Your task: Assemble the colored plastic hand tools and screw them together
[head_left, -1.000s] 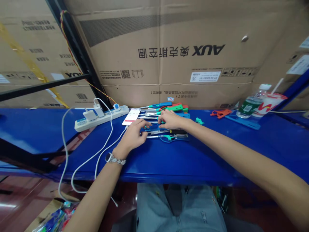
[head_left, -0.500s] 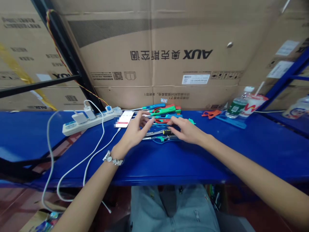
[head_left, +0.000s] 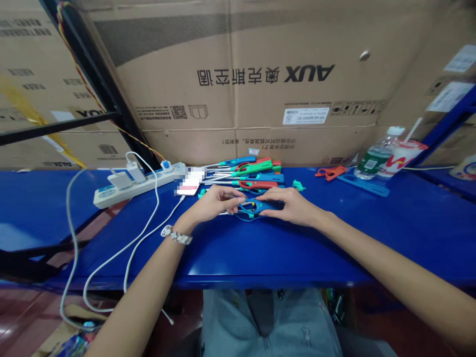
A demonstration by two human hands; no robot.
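Between my two hands is a blue long-nosed lighter (head_left: 262, 205), lying sideways just above the table. My right hand (head_left: 293, 204) grips its handle from the right, thumb below and fingers above. From the left, my left hand (head_left: 216, 203) closes thumb and fingers round the lighter's front part, and its metal nozzle is mostly hidden there. Right behind them lies a pile of similar lighters, with a red lighter (head_left: 259, 185), a green lighter (head_left: 256, 167) and a blue lighter (head_left: 238, 161) among them. Under the held lighter, other tools are partly covered.
Left of the pile are a phone (head_left: 190, 182) on a charging cable and a white power strip (head_left: 145, 184). A green plastic piece (head_left: 298, 185) lies at right. Farther right are orange parts (head_left: 330, 172), a bottle (head_left: 375, 157) and a cup (head_left: 403, 157). A cardboard wall (head_left: 238, 109) stands behind.
Both hands have come nearer to me from the pile, with a blue lighter now held between them. The red lighter near them before lies free in the pile. The view has shifted slightly.
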